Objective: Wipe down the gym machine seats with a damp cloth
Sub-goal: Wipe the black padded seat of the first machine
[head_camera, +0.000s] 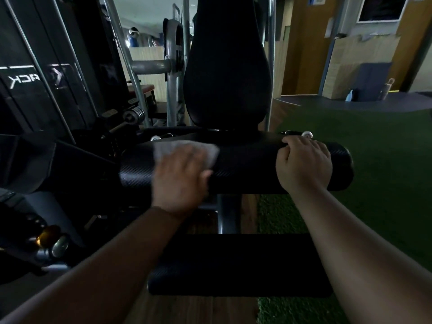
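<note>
The cloth under my left hand is pale grey-white, and the roller pad that I wipe is black with a fine woven pattern like carbon fibre. The backrest behind it is plain black, and so is the lower pad, while the frame tubes are silver-grey. On my right the turf floor is dark green, the wall is warm orange-brown, and white letters stand on the black weight-stack cover.

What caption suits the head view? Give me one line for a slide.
Left hand presses a white cloth onto a black roller pad while the right hand grips its end.
</note>
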Demonstrator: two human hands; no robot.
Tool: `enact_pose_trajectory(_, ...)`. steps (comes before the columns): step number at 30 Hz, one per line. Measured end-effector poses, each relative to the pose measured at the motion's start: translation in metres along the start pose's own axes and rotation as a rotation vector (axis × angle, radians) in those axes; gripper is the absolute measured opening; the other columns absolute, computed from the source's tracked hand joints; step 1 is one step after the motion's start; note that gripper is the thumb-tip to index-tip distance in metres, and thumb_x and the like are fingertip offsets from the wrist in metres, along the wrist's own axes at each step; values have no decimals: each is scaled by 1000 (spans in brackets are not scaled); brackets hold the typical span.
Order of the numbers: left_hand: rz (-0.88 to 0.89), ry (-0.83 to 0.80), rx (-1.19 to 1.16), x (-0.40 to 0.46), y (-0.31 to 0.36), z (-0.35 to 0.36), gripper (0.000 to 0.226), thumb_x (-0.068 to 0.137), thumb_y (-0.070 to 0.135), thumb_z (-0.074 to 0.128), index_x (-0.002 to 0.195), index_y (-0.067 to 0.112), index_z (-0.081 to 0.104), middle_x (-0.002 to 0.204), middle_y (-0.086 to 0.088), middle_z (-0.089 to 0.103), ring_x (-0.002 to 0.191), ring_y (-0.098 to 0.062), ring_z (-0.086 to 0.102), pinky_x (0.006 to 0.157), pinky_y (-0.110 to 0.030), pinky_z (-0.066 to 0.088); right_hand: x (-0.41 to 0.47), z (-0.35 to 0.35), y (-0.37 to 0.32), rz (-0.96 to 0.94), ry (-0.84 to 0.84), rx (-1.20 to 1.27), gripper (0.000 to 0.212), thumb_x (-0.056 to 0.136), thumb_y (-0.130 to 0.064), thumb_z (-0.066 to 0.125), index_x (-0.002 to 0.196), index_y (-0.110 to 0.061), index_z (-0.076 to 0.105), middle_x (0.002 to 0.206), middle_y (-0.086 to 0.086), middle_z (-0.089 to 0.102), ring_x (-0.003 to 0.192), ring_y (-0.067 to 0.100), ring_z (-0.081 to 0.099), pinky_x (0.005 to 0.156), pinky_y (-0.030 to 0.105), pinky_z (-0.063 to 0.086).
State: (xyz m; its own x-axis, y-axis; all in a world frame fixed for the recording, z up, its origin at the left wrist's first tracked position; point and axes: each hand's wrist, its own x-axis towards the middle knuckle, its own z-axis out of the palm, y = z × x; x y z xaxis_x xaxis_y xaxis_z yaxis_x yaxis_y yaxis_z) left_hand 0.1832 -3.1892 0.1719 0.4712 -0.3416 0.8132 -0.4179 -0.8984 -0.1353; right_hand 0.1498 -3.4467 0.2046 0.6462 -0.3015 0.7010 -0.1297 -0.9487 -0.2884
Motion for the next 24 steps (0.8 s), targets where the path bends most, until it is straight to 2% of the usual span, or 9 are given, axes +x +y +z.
enact_pose_trajectory(3, 113, -2, -71, 20, 71, 12, 48, 94, 42, 51, 134, 17, 59, 132, -14, 59, 122, -35, 54, 104, -46, 33, -1, 0, 7, -52, 14, 0, 40, 92, -26, 40, 119, -14, 67, 115, 9, 70, 105, 29, 61, 99, 39, 39)
enact_pose_trajectory(5, 174, -30, -64, 24, 72, 10, 50, 95, 43, 51, 137, 16, 57, 135, -15, 59, 124, -33, 54, 103, -45, 35, -1, -2, 12, -84, 1, -2, 42, 91, -27, 39, 120, -14, 67, 116, 9, 70, 106, 30, 61, 98, 39, 40)
enact_pose_trajectory(7, 201, -64, -10, 18, 39, 3, 52, 94, 44, 49, 137, 14, 57, 135, -14, 59, 122, -32, 56, 100, -42, 36, -1, -3, 12, -91, -15, 0, 42, 92, -26, 40, 122, -14, 66, 120, 9, 69, 110, 30, 59, 100, 40, 38)
enact_pose_trajectory(9, 153, -70, 26, 6, -11, -4, 53, 95, 43, 43, 137, 13, 56, 136, -13, 59, 121, -32, 57, 96, -42, 38, -1, -2, 11, -70, -6, 6, 42, 92, -27, 39, 123, -14, 66, 122, 8, 68, 112, 29, 59, 102, 40, 37)
enact_pose_trajectory(12, 60, -73, 14, -18, -80, -16, 53, 99, 40, 38, 137, 8, 55, 138, -16, 56, 123, -34, 55, 101, -44, 41, -3, 1, 6, -46, 8, -2, 44, 91, -28, 38, 122, -15, 66, 121, 8, 68, 112, 28, 59, 104, 39, 36)
enact_pose_trajectory(17, 92, -73, -75, -21, -121, -19, 56, 98, 42, 41, 136, 4, 56, 137, -20, 57, 123, -38, 56, 105, -47, 41, -3, 0, 10, -70, 20, 15, 45, 91, -28, 36, 121, -14, 67, 120, 7, 69, 112, 27, 60, 103, 39, 38)
enact_pose_trajectory(19, 169, -98, -80, -19, -133, -19, 70, 89, 53, 53, 135, 0, 56, 137, -22, 56, 123, -40, 55, 106, -48, 40, -2, 0, 12, -81, 13, 12, 44, 91, -28, 37, 121, -15, 67, 121, 6, 69, 112, 27, 60, 103, 39, 37)
enact_pose_trajectory(21, 252, -143, -86, -19, -148, -17, 94, 73, 68, 64, 135, -4, 54, 140, -23, 52, 127, -40, 52, 108, -52, 39, -1, 3, 12, -90, 29, 6, 43, 91, -28, 38, 120, -15, 67, 119, 6, 70, 110, 26, 60, 101, 38, 38)
enact_pose_trajectory(24, 290, -195, -105, -18, -159, -17, 111, 61, 74, 71, 133, -8, 53, 141, -26, 50, 129, -41, 50, 108, -56, 38, -3, 5, 11, -79, 57, 8, 42, 90, -28, 38, 118, -15, 68, 116, 6, 70, 108, 26, 61, 101, 38, 38)
